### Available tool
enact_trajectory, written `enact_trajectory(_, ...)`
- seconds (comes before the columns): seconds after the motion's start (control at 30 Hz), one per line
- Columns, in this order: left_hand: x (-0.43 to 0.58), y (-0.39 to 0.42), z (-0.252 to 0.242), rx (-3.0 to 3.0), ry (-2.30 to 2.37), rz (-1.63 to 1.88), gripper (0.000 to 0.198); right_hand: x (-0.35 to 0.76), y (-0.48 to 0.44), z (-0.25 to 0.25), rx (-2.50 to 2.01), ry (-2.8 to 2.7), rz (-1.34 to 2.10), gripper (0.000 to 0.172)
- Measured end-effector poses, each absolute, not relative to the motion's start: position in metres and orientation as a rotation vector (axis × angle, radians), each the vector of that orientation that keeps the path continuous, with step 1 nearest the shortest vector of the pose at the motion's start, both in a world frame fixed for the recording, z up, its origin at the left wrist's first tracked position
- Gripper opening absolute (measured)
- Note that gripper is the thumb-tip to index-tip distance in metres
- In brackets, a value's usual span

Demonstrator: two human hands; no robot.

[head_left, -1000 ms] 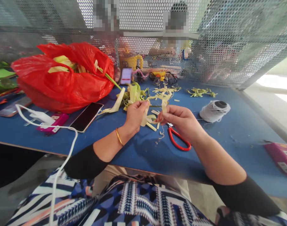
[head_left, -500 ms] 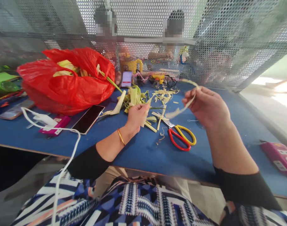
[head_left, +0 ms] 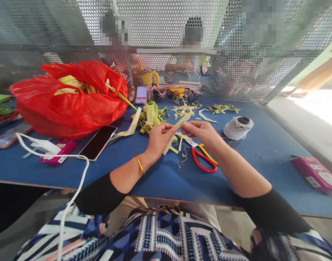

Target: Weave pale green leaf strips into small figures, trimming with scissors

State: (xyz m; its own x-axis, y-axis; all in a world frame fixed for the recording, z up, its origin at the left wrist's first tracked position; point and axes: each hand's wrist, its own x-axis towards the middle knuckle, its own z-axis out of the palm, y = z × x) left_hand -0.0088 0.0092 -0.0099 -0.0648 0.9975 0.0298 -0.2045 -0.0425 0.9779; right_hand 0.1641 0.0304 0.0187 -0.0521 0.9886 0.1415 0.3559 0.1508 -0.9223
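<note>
A pale green strip of corn husk (head_left: 185, 119) stands up at a slant over the table, pinched in my left hand (head_left: 160, 139). My right hand (head_left: 202, 133) has come up against it from the right, its fingertips closed at the husk's edge. Just below my right hand lie scissors (head_left: 204, 162) with one red and one yellow handle, blades pointing at the husk scraps. Behind my left hand is a pile of green and yellow husks (head_left: 151, 114). A thin torn strip (head_left: 206, 116) lies beyond my right hand.
A red plastic bag (head_left: 97, 108) of husks stands at left, near a phone (head_left: 98, 143), a magenta box (head_left: 65, 150) and a white cable (head_left: 82, 174). A white thread spool (head_left: 238, 128) and another magenta box (head_left: 315, 173) are at right. Perforated metal screen (head_left: 166, 21) behind; people beyond.
My right hand has let go of the thin torn strip, which now lies on the table, and moved left to the husk in my left hand. The thread spool has come into sight.
</note>
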Motion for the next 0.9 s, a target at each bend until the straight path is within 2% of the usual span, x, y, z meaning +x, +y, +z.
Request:
enact_trajectory(0.07, -0.007, 0.007, -0.011, 1.148, 1.091, 1.343, 0.020, 0.145, 0.015, 0.011, -1.290, -1.426, 1.179, 0.038)
enact_trajectory(0.13, -0.006, 0.005, -0.012, 1.228, 1.099, 1.311, 0.024, 0.133, 0.007, 0.005, -1.252, -1.255, 1.272, 0.036)
enact_trajectory(0.43, -0.007, 0.005, -0.012, 1.117, 1.011, 1.085, 0.032, 0.141, 0.014, 0.006, -1.136, -1.133, 0.938, 0.016)
enact_trajectory(0.73, -0.009, 0.003, -0.008, 1.105, 1.066, 1.089, 0.019, 0.153, 0.021, 0.008, -1.082, -1.047, 0.825, 0.013)
enact_trajectory(0.9, -0.013, 0.008, -0.005, 0.953, 1.104, 1.285, 0.021, 0.154, 0.019, 0.009, -1.078, -1.039, 0.784, 0.014)
